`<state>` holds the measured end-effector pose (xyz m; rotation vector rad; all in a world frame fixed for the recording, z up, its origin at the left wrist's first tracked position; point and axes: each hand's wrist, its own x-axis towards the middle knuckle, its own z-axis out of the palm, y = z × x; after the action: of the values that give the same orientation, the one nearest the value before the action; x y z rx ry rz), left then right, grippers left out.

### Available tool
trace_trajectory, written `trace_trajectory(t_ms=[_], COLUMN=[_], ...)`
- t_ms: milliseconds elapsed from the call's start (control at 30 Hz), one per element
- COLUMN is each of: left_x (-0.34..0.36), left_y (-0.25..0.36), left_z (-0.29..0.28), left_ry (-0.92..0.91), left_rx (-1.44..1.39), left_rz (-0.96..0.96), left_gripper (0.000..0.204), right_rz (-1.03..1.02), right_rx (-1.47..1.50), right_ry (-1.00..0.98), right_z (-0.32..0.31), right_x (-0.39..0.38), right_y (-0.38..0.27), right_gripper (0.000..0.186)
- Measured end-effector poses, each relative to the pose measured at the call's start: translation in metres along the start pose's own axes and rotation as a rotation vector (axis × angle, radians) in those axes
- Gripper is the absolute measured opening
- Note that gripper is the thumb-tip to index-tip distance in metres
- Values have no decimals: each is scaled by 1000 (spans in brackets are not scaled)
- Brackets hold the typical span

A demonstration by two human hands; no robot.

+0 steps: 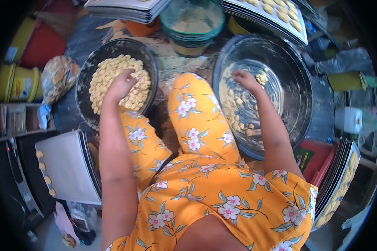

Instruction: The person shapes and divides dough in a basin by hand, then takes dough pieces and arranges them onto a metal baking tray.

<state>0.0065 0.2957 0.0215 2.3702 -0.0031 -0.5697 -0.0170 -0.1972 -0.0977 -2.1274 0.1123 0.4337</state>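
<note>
So my left hand [120, 87] is over a dark basin [83, 75] heaped with small pale-yellow dough pieces [102, 81]. Those fingers are loosely curled, with a little gap showing at the tips; can't tell if they're actually brushing the pile. My right hand [248, 80] is over the other, bigger dark basin [297, 96], fingers bent in, and honestly I can't tell if they're pinched on something or just curled. There's a crumbly yellow lump [262, 78] just beside that hand, plus a scatter of loose bits [238, 124] down the near left side, and pale smears all over the bottom.

My knees, in orange floral fabric [192, 113], come up between the basins. The surface [165, 58] beyond them is dark with pale dusty patches; can't say if it's a low desk or the floor.

Room's pretty packed: stacked green bowls [192, 42] up front, a tray of flat yellow rounds [282, 14] on the stack right of them, more loaded trays [339, 188] down on my right near a white jug [348, 120]. Over on my left: a yellow bucket [19, 83], a stuffed clear bag [59, 77] and a pale tray [67, 167] with only a few rounds along one edge.
</note>
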Motion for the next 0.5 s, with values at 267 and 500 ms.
trace_trajectory(t_ms=[267,500], left_x=[13,35], left_y=[167,328], left_z=[92,278], left_ry=[243,-169], left_rx=[172,241], left_rz=[646,949], left_gripper=[38,36], right_rz=[923,1091], right_rx=[-435,-189], right_ry=[262,446], right_z=[-26,127], right_x=[-201,-185], right_y=[370,409], right_gripper=[53,59])
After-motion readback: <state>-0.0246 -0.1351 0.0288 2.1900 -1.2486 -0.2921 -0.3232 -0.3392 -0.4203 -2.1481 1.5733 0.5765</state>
